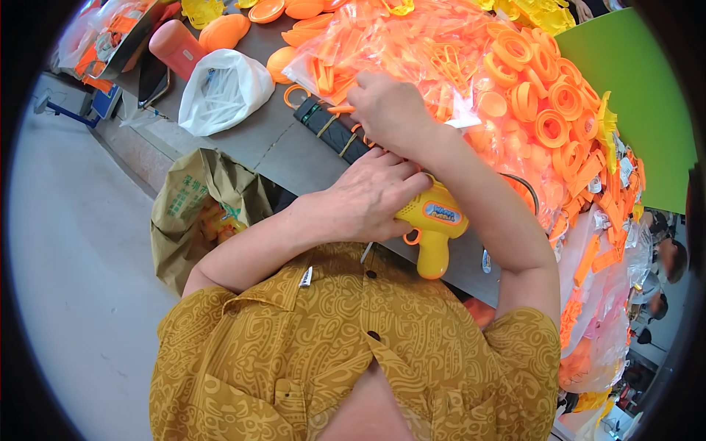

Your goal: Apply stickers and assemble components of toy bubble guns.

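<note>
A yellow toy bubble gun (435, 242) with an orange trigger lies at the table's near edge, in front of my shirt. My left hand (371, 192) is closed over its top and barrel end. Farther off, my right hand (386, 109) has its fingers drawn together on a small orange plastic part (341, 109), whose end sticks out to the left; the rest is hidden. Beneath that hand lies a dark ribbed bar-shaped object (329, 129) with tan bands around it. An orange ring (296, 95) sits at its far end.
Orange plastic parts and rings (553, 128) are heaped at the right. A bag of thin orange pieces (412, 51) lies ahead. On the left stand a white bag of clear tubes (224, 92) and a pink cylinder (176, 48). Below the table edge is a brown sack (206, 220).
</note>
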`<state>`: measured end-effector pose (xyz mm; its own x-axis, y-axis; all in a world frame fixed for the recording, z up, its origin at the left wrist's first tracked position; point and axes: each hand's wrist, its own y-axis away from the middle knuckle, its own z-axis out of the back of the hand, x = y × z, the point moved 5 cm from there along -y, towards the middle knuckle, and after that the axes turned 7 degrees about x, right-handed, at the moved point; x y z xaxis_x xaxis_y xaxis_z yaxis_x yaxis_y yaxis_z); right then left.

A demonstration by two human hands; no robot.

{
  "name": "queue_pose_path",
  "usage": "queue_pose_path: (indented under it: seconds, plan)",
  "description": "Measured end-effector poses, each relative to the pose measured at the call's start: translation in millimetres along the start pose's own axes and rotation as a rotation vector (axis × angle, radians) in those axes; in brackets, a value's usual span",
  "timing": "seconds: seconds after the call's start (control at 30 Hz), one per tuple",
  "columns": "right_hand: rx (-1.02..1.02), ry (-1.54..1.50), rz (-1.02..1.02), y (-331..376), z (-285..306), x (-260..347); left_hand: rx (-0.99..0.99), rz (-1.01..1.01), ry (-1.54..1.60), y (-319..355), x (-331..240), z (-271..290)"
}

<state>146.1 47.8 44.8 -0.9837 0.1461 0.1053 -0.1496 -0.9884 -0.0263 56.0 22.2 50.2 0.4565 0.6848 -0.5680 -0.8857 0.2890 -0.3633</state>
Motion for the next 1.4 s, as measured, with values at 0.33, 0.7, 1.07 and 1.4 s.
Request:
queue_pose_path:
  seconds: [0.33, 0.7, 1.07, 1.4]
  plan:
    - [-0.33, -1.455, -0.403, 91, 64, -26, -0.318, 0.223, 0.454, -7, 24, 33]
    - [-0.439, -1.434, -0.53, 127, 48, -17, -0.217, 0.383, 0.968, -32, 18, 35]
    - [-0.3, -0.531, -0.21, 139, 32, -3, 0.052, 0.472, 0.57, -20, 32, 20]
    - [-0.044, -1.183, -0.435, 138, -1, -21, 0.214, 0.187, 0.228, -3, 11, 11]
